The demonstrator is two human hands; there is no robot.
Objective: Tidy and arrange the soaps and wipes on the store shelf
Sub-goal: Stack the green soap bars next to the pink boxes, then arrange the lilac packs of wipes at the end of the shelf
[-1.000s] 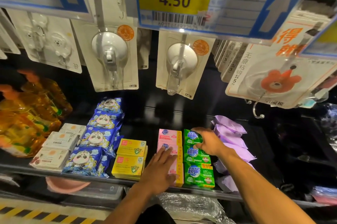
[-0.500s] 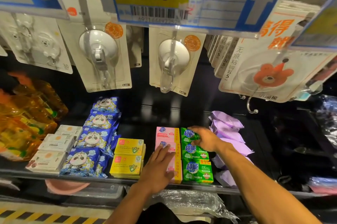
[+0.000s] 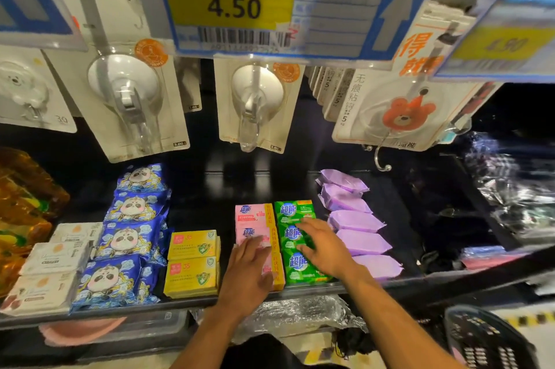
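The left hand (image 3: 249,269) is lying flat on the row of pink soaps (image 3: 250,215), near the front of the shelf (image 3: 216,188). Its fingers (image 3: 255,245) are lying straight and close together, holding nothing. The right hand (image 3: 326,248) is resting on the green soaps (image 3: 292,211). Its fingers (image 3: 309,229) are spreading wide and flat, gripping nothing. The pink row and the green row are touching side by side.

Yellow soaps (image 3: 192,263) are sitting just left of the pink row. Blue panda wipes (image 3: 132,239) are lying in a row further left, each pack partly over the next. White packs (image 3: 54,260) are sitting beside them. Purple packs (image 3: 357,221), maybe wipes too, are lying in a slanted row right of the green soaps.

A price tag (image 3: 231,5) reading 4.50 is hanging above, and hooks on cards (image 3: 255,104) are hanging under it.
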